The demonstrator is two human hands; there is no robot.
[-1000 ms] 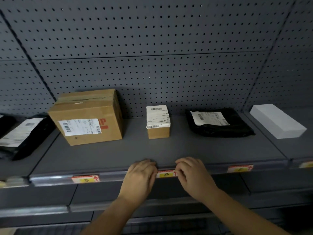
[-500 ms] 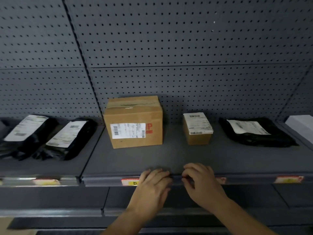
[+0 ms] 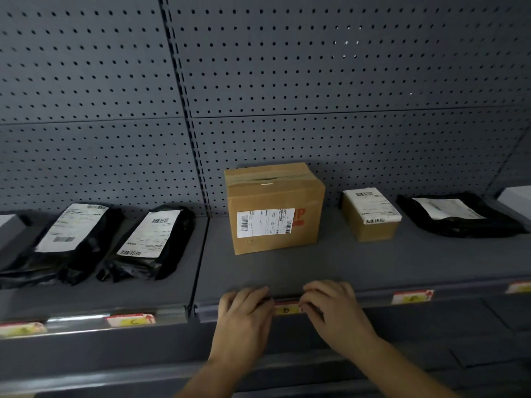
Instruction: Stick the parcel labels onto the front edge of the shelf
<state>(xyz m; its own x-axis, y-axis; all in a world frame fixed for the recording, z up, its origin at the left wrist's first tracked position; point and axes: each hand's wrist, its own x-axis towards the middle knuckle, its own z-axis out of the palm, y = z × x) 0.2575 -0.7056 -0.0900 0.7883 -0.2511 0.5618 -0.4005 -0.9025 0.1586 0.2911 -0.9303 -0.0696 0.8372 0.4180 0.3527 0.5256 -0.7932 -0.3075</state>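
Shelf edge (image 3: 373,297), label "D" (image 3: 286,310).

The front strip of the shelf (image 3: 330,271), between its front edge and the large cardboard box (image 3: 275,208), lies bare and gives room for a hand to pass along it. Toward the back edge the large box, the small box (image 3: 370,215) and a black mailer bag (image 3: 459,215) near the right end block the way, with open gaps between them. Left of the upright divider, two black bags (image 3: 115,239) fill most of the depth.
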